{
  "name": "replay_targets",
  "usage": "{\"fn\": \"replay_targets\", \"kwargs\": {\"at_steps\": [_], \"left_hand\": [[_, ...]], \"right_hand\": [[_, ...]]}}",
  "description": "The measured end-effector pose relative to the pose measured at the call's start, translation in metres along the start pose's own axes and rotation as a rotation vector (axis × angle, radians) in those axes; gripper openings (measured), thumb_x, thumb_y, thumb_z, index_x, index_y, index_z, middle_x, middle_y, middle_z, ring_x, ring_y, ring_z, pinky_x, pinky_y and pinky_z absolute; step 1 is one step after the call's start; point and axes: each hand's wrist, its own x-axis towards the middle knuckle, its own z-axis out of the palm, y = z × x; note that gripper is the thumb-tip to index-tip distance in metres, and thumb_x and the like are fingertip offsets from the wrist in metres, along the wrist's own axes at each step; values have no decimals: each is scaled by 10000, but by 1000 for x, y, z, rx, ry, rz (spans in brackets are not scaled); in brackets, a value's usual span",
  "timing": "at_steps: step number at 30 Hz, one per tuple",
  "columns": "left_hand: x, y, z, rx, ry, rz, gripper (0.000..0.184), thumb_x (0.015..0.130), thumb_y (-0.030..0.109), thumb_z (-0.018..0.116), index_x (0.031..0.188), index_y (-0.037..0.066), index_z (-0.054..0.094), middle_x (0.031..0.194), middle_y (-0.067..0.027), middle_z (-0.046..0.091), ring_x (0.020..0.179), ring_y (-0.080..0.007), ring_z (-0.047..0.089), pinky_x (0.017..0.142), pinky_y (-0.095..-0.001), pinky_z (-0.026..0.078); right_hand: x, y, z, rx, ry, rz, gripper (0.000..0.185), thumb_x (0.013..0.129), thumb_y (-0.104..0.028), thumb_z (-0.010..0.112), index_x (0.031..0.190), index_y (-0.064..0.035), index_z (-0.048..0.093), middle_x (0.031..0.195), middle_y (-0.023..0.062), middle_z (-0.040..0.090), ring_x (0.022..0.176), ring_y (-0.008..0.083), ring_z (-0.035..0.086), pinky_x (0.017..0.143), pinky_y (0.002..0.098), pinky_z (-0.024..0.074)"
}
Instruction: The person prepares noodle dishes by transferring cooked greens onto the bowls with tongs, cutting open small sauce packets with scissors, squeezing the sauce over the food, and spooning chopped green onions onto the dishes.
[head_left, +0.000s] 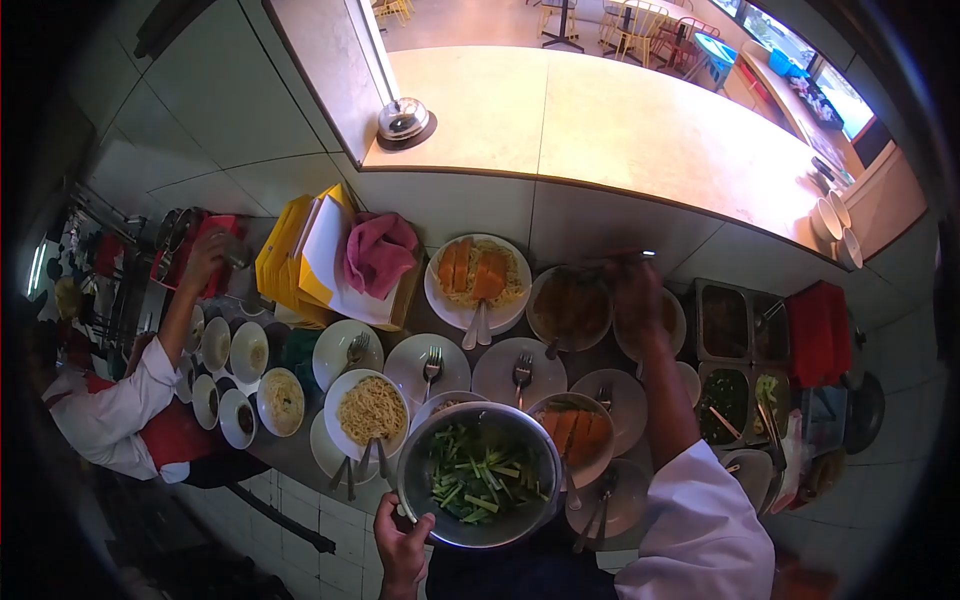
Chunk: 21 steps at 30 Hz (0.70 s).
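My left hand (402,540) is closed on the rim of a metal bowl (408,490), its thumb over the edge. Chopped green vegetables (480,478) lie in the bowl, which hangs over the near plates. My right hand (638,292) reaches forward over the back row of dishes, between a plate of dark food (570,308) and a pale plate (676,325). Its fingers are in shadow; a small bright glint shows beside them, and I cannot make out what they hold. Just left of the metal bowl stands a bowl of noodles (372,408). Sliced orange-brown cutlet (580,436) lies to its right.
Plates with forks, such as this plate (520,372), crowd the counter. Food trays (722,400) stand right, a pink cloth (380,253) at back left. At left, a co-worker's arm (180,320) reaches over small bowls. A serving ledge (600,130) runs behind.
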Motion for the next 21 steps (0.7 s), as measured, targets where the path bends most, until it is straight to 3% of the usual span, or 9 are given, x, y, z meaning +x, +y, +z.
{"fn": "replay_targets", "kwargs": {"at_steps": [4, 8, 13, 15, 17, 18, 20, 21], "left_hand": [[1, -7, -3, -21, -1, 38, 358, 725, -115, 605, 1014, 49, 473, 943, -40, 568, 845, -116, 555, 774, -257, 454], [3, -5, -2, 22, -16, 47, 358, 724, -116, 603, 1015, 49, 475, 939, -39, 568, 854, -117, 554, 775, -253, 451], [4, 1, 9, -5, 23, 35, 335, 759, -97, 629, 1027, 43, 485, 939, -38, 571, 848, -110, 554, 769, -250, 463], [4, 1, 12, -6, 67, 25, 343, 768, -93, 635, 1049, 40, 489, 952, -38, 577, 856, -109, 557, 776, -257, 470], [9, -6, 4, -43, -32, 46, 328, 789, -88, 633, 1059, 35, 494, 982, -46, 580, 879, -114, 563, 803, -259, 471], [11, -6, 6, -36, -20, 46, 328, 789, -88, 633, 1059, 35, 494, 982, -46, 580, 879, -114, 563, 803, -259, 471], [12, -6, 9, -61, -33, 75, 292, 807, -82, 626, 1042, 34, 497, 994, -46, 577, 896, -111, 561, 820, -260, 469], [13, -10, 6, -60, -31, 72, 292, 807, -82, 626, 1042, 34, 497, 994, -46, 577, 896, -111, 561, 820, -260, 469]], "right_hand": [[5, -33, -28, 34, -39, 301, 193, 895, -203, 584, 988, -47, 648, 952, 181, 663, 929, 371, 626, 800, 422, 487], [5, -40, -31, -22, -67, 412, 202, 894, -214, 587, 989, -47, 649, 960, 193, 657, 937, 375, 620, 796, 414, 486], [-1, -54, -30, -187, -33, 440, 254, 900, -276, 594, 990, -45, 651, 951, 213, 653, 903, 385, 622, 771, 413, 490], [-29, 27, -13, -366, -70, 277, 221, 896, -239, 625, 994, -41, 641, 935, 205, 654, 887, 367, 632, 765, 392, 496], [2, -92, -71, -2, 196, 185, 157, 886, -157, 652, 983, -38, 623, 925, 161, 667, 865, 305, 652, 771, 356, 507], [0, -118, -79, 10, 190, 190, 157, 886, -157, 652, 983, -38, 623, 925, 161, 667, 865, 305, 652, 771, 356, 507], [-24, -162, -97, 451, 299, 260, 135, 877, -81, 656, 994, -44, 602, 928, 111, 677, 855, 240, 660, 780, 330, 516], [-35, -184, -107, 357, 181, 218, 166, 862, -76, 671, 1009, -48, 597, 940, 101, 681, 863, 228, 664, 786, 331, 519]]}}
